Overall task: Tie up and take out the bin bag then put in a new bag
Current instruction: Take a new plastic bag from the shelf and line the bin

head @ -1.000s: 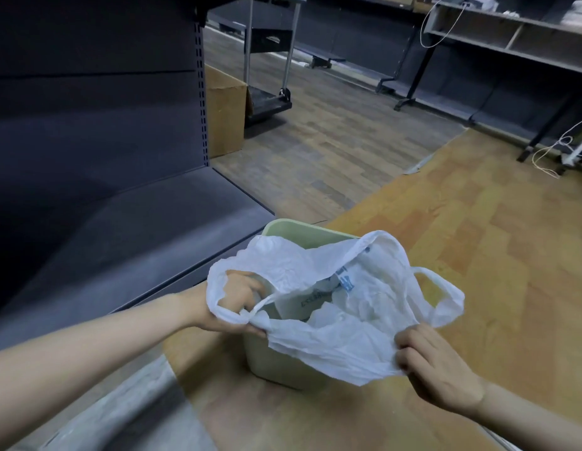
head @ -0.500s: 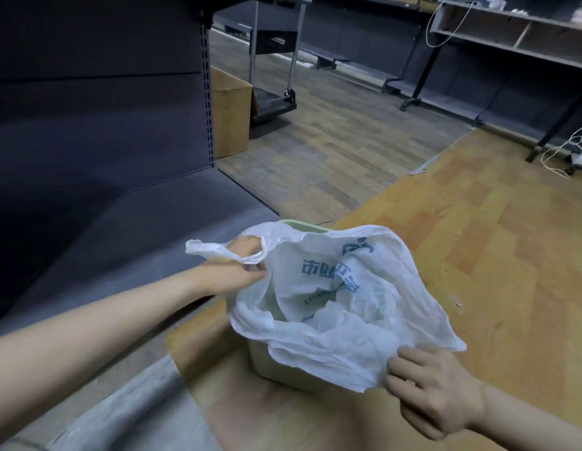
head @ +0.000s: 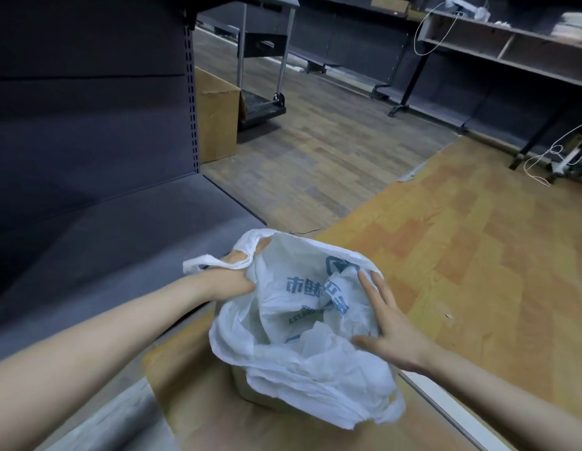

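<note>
Open white printed bag (head: 302,359) draped over bin (head: 247,387)

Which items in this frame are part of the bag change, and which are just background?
In the job:
white bag, spread over the bin
bin, mostly covered
left hand, gripping the bag's edge
right hand, fingers straight, pressing the bag

Lying about:
cardboard box
cart
shelves
white cable

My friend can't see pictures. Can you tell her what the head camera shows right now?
Two bare hands fit a white plastic bag over a small bin on a wooden floor. The left hand grips the bag's handle; the right hand lies flat with straight fingers, pressing the bag's right side. A cardboard box and dark shelving stand behind.
</note>
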Demonstrator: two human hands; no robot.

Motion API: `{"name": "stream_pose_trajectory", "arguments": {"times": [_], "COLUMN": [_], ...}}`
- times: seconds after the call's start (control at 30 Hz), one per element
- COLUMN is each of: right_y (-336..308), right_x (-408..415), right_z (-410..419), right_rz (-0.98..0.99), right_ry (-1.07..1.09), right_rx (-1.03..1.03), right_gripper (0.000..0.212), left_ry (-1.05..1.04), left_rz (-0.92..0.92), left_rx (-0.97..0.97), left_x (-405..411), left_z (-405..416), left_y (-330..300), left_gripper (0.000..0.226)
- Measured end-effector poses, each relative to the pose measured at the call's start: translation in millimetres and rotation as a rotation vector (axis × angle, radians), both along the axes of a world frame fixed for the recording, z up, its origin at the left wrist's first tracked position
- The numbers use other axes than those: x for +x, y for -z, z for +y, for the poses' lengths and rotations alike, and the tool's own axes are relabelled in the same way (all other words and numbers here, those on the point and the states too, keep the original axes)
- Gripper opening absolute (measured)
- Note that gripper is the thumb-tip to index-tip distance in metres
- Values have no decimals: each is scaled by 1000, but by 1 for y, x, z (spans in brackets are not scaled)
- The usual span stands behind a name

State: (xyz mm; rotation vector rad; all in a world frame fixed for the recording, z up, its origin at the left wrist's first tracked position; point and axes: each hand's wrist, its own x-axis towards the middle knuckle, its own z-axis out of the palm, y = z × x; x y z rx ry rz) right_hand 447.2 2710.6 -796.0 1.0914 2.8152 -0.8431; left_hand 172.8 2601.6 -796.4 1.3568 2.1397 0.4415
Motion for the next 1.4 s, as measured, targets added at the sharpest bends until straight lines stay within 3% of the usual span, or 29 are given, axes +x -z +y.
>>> {"name": "stream_pose_trajectory", "arguments": {"times": [0.13, 0.33, 0.4, 0.5, 0.57, 0.67, 0.73, 0.8, 0.87, 0.93, 1.0, 1.03, 1.13, 1.23, 1.4], "right_y": [-2, 3, 5, 9, 9, 11, 15, 18, 19, 10, -6, -8, 6, 15, 4], "right_x": [-4, -20, -24, -28, -31, -30, -27, -24, -19, -13, -6, -3, 7, 19, 25], "right_z": [7, 29, 38, 52, 60, 66, 65, 59, 53, 42, 24, 12, -22, -15, 36], "right_rz": [-32, 115, 106, 82, 159, 239, 212, 157, 138, 284, 428, 409, 149, 76, 54], "right_ry": [47, 188, 199, 219, 269, 336, 403, 470, 447, 240, -167, -390, -837, -826, -693], "right_rx": [-30, 38, 0, -90, -199, -485, -569, -306, 197, 529, 562, 522, 580, 704, 738], "right_gripper": [112, 90, 95, 110, 113, 86, 67, 80, 93, 84, 69, 66, 54, 35, 18], "left_ry": [123, 4, -42, -103, -199, -149, -159, -225, -288, -237, 14, 211, 657, 828, 844], "left_rz": [29, -213, -318, -526, -599, -634, -662, -683, -487, -166, 87, 199, 472, 580, 695], "left_rx": [-15, 112, 137, 24, -63, -158, -119, 27, 200, 311, 471, 549, 660, 668, 819], "left_x": [-7, -22, -25, -27, -28, -29, -24, -15, -10, -14, -25, -29, -35, -36, -1], "left_z": [15, 40, 48, 51, 46, 42, 39, 34, 29, 17, 1, -7, -29, -46, -52], "left_y": [-1, 13, 16, 21, 23, 27, 26, 26, 31, 34, 36, 36, 34, 32, 47], "left_gripper": [76, 65, 48, 49, 37, 58, 53, 34, 48, 76, 92, 90, 84, 80, 7]}}
